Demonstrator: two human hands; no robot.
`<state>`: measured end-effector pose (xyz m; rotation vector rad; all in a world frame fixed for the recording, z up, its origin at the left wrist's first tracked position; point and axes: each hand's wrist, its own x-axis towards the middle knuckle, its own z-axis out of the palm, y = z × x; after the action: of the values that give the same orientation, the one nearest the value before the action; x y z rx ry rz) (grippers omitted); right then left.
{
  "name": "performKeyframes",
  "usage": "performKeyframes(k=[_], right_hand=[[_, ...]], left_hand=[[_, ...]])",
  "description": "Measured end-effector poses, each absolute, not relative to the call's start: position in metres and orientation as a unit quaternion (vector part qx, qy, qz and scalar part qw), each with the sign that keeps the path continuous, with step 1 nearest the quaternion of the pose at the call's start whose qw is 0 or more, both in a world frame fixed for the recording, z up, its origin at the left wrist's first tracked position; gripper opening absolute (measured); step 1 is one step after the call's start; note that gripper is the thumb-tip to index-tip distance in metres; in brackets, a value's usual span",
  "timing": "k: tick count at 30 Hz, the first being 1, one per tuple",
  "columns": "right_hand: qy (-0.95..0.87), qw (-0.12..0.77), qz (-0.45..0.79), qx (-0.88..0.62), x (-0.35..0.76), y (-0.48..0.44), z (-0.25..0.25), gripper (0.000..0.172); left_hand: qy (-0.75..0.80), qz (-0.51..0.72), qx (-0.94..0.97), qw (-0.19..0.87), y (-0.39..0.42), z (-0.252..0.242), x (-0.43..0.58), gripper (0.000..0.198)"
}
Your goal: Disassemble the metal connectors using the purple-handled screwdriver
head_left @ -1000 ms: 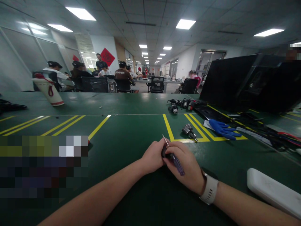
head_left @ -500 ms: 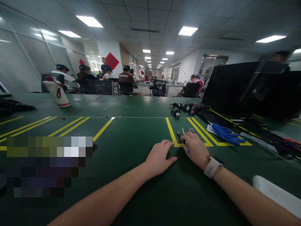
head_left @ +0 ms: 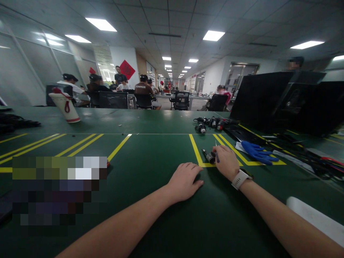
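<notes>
My left hand rests palm down on the green table, its fingers stretched and slightly bent, holding nothing. Just left of the yellow tape corner, my right hand is closed around a screwdriver. The thin shaft points up past the fingertips, and most of the handle is hidden by the hand. Beside those fingers lies a small dark-and-silver cylindrical part on the tape. Whether the screwdriver touches that part I cannot tell. A pale-strapped watch is on the right wrist.
Similar cylindrical parts lie farther back. To the right are a blue glove, tangled cables, a white object and a black monitor. A paper cup stands at left, near a blurred-out patch. People sit beyond the table.
My right hand has shifted slightly right with the screwdriver, showing more of the cylindrical part. The left hand's fingers have come a little closer together and lower.
</notes>
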<state>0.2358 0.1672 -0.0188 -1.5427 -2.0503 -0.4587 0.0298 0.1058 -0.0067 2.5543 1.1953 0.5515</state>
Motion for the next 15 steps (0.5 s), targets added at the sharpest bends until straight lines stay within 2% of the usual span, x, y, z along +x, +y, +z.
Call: performKeyframes(k=[8,15], right_hand=[[-0.795,0.208,-0.168,-0.545,0.246,0.158,-0.015,0.026],[-0.813,0.176,-0.167,-0.529,0.249,0.151,-0.003,0.028]], left_hand=[[0.400,0.218,0.878,0.150,0.104,-0.007,0.029,0.037],[0.392,0.209,0.884,0.144,0.106,-0.007,0.029,0.044]])
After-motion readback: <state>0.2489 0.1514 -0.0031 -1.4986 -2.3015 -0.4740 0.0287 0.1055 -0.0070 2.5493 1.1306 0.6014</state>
